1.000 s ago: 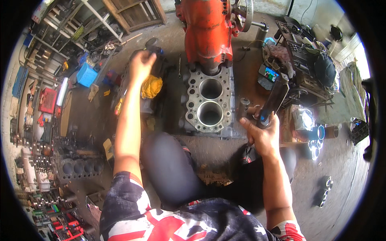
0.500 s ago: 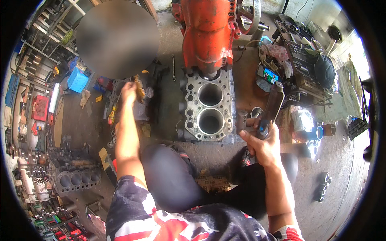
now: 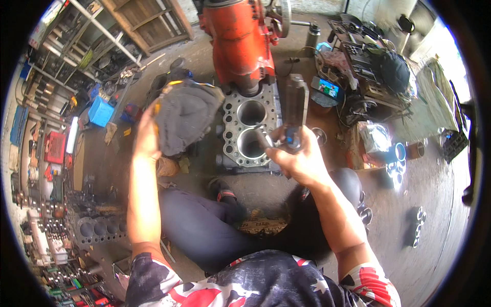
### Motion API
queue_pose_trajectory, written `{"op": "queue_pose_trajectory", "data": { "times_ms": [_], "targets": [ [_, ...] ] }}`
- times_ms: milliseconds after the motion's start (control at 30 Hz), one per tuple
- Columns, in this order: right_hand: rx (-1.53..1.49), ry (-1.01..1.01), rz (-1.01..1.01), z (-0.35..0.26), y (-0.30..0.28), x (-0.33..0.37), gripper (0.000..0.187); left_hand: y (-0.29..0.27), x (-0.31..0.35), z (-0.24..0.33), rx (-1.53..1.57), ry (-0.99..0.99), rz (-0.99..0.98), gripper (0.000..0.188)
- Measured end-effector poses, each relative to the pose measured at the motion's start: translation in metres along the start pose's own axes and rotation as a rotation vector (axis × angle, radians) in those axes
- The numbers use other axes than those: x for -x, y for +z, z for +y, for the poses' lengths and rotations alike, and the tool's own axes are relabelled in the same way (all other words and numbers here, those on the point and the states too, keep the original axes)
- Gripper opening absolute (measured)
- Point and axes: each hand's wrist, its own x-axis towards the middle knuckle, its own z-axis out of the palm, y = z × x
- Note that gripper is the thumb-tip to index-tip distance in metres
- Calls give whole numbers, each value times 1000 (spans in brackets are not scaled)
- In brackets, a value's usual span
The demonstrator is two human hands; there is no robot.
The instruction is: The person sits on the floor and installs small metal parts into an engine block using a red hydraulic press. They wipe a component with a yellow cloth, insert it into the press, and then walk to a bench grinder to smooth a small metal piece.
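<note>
My left hand (image 3: 147, 134) holds up a dirty grey rag (image 3: 185, 116) that hangs bunched above the floor, left of the engine block. My right hand (image 3: 302, 156) grips a long flat grey metal tool (image 3: 296, 105) with a blue handle part, held upright over the block's right side. The grey engine block (image 3: 249, 134) lies on the concrete floor in front of me, with two round cylinder bores facing up. Behind it stands a red engine body (image 3: 238, 42). My dark-trousered legs fold below the block.
Shelves with parts line the left wall (image 3: 66, 56); a blue box (image 3: 100, 111) lies on the floor there. Another cylinder block (image 3: 97, 228) rests at lower left. A cluttered tool tray and phone (image 3: 327, 88) sit at right, with metal cylinder liners (image 3: 396, 158) beyond.
My left hand picked the rag off the floor at left and raised it toward me. My right hand lifted the metal tool higher and moved it over the block.
</note>
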Motion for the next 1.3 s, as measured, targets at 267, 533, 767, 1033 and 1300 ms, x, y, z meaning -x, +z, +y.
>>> {"op": "queue_pose_trajectory", "data": {
  "times_ms": [267,533,767,1033,1300],
  "targets": [
    [89,-64,-120,3,-4,1,48,112,36,-44,53,-218,-318,33],
    [50,5,-166,-1,-21,12,48,125,20,-41,-75,-349,-538,18],
    [169,-109,-128,8,-22,13,51,130,24,-40,-398,-255,-476,5],
    [62,-21,-84,12,-21,9,37,139,23,-50,-362,11,-301,4],
    [-142,-65,-165,13,-28,14,32,119,22,-15,-99,-97,-293,13]
  ]
}}
